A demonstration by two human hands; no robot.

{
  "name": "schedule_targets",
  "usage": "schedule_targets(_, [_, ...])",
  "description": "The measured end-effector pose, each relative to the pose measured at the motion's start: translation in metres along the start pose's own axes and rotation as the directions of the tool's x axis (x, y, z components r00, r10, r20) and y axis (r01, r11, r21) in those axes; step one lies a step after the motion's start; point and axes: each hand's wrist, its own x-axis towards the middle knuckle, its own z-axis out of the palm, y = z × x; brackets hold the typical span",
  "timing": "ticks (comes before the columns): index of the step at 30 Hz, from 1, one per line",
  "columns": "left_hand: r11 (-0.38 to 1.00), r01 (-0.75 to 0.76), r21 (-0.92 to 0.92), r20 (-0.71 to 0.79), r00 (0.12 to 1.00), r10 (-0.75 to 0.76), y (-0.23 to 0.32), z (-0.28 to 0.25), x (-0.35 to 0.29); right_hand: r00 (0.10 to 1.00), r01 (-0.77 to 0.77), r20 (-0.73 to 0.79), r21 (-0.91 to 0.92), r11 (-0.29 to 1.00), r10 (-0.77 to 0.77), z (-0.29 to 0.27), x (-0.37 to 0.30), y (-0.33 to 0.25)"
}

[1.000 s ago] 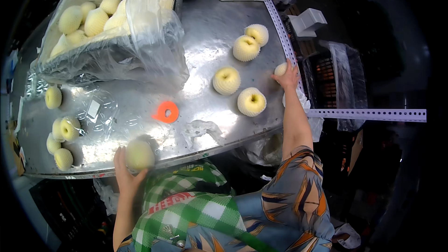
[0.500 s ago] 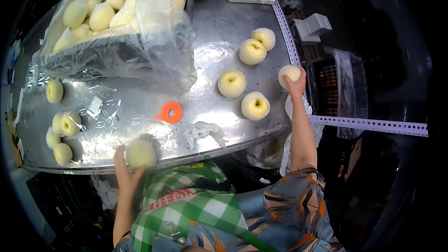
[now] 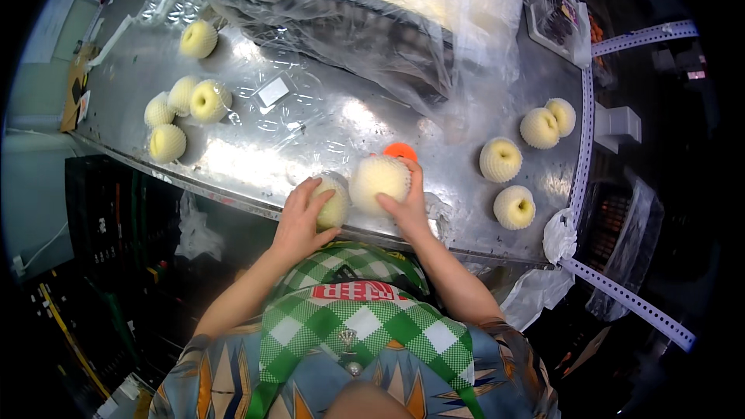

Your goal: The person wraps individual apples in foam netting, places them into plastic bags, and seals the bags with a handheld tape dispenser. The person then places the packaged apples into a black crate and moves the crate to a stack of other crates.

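At the table's front edge, my left hand (image 3: pixel 296 219) curves around a pale yellow fruit in a white foam net (image 3: pixel 334 203). Right beside it, my right hand (image 3: pixel 410 206) grips another foam-netted fruit (image 3: pixel 379 186), thumb on the near side and fingers behind it. The two fruits are close together; whether they touch is hard to tell. An orange tape roll (image 3: pixel 400 151) shows partly behind the right hand's fruit. Clear plastic film (image 3: pixel 299 120) with a white label lies on the metal table beyond my left hand.
Several netted fruits (image 3: pixel 209 101) sit at the left, and several more (image 3: pixel 500 159) at the right. A plastic-lined crate (image 3: pixel 341 27) of netted fruit stands at the back. A perforated metal rail (image 3: pixel 585 132) borders the right side, with crumpled white plastic (image 3: pixel 560 237) at its corner.
My right hand has brought a netted fruit from the table's right end to the middle front, next to my left hand. The whole view has shifted and turned.
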Motion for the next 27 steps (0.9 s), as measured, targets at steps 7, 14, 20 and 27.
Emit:
schedule_targets(7, [0.989,-0.024,-0.143,-0.068,0.998,0.014,-0.019,0.012,-0.011,0.985,0.124,-0.068,-0.337,0.933,-0.156,0.037,0.016,0.016])
schedule_targets(14, [0.984,-0.085,-0.157,-0.107,0.992,0.069,-0.030,0.010,-0.014,0.973,0.155,-0.042,-0.603,0.783,-0.225,0.046,0.015,0.023])
schedule_targets(20, [0.983,-0.086,-0.159,-0.075,0.994,0.075,-0.030,0.003,-0.012,0.990,0.004,0.071,-0.881,0.473,0.123,0.059,0.023,-0.044])
schedule_targets(27, [0.979,-0.122,-0.163,-0.034,0.992,0.118,-0.039,-0.010,-0.007,0.909,0.397,0.322,-0.863,0.313,-0.267,0.042,0.019,0.003])
